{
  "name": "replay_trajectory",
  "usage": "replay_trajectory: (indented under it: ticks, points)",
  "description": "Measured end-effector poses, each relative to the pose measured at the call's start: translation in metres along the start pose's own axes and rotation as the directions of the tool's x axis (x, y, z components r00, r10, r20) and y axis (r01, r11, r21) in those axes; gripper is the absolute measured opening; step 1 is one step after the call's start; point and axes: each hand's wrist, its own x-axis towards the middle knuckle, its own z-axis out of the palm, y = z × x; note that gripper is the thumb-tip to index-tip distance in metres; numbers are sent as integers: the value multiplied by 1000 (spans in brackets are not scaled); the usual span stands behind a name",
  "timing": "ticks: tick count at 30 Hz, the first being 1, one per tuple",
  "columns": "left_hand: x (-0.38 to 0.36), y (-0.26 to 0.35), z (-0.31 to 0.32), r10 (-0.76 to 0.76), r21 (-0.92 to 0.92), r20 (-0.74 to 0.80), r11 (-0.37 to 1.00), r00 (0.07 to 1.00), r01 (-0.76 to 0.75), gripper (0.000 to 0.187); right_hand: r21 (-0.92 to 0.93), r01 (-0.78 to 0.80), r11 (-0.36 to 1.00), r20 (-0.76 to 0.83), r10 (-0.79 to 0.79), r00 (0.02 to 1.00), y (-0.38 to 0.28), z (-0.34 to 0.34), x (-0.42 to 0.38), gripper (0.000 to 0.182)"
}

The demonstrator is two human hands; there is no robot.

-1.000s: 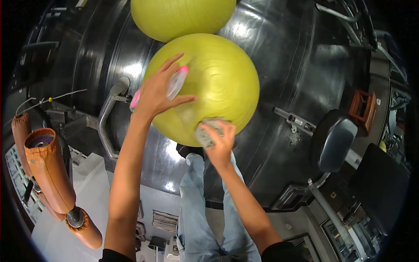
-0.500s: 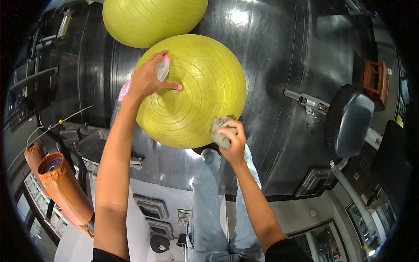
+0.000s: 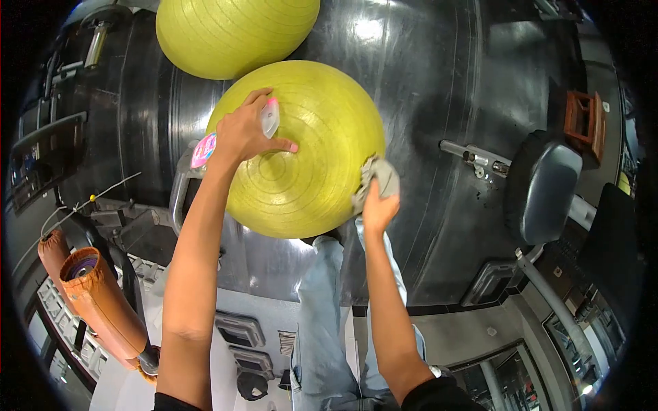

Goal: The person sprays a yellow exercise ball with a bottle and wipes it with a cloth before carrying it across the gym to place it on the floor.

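A yellow-green exercise ball [image 3: 322,157] stands in front of my legs on the dark floor. My left hand [image 3: 241,133] is closed around a spray bottle [image 3: 271,118] over the ball's left side. The bottle's clear and pink top shows past my fingers, and its pink label shows on the other side of my wrist; the rest is hidden. My left thumb lies over the ball's surface. A crumpled grey cloth [image 3: 384,176] is gripped in my right hand [image 3: 380,209], against the ball's right edge. Motion blurs the cloth slightly.
A second yellow-green ball [image 3: 236,34] sits just beyond the first. To the right are a black padded seat [image 3: 545,188] on a metal frame and a brown wooden stand [image 3: 585,122]. Orange-brown padded rollers [image 3: 103,294] stand at lower left. Black rubber flooring [image 3: 425,137] surrounds the balls.
My right hand has slid the cloth up and to the right along the ball's edge. My left hand with the spray bottle has shifted slightly right. The view has moved a little.
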Motion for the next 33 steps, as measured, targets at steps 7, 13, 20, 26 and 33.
replay_trajectory:
  ticks: [7,13,20,26,33]
  points:
    - [-29,2,2,8,-45,-78,999,997,-11,111,40,-364,931,174,352,920,-30,-27,-12,31]
    - [-68,40,28,-31,-108,-32,994,999,28,106,-151,252,956,332,-191,924,-101,25,73,33]
    - [-83,49,17,-82,-196,4,977,997,81,82,-94,486,869,447,-400,800,-91,11,68,32]
    - [-105,-2,7,-218,-273,-159,947,963,169,70,-165,381,910,375,-299,878,-36,-33,90,34]
    - [-115,-7,63,-116,-453,-21,886,993,94,84,-475,314,822,384,-127,915,-38,-44,107,37]
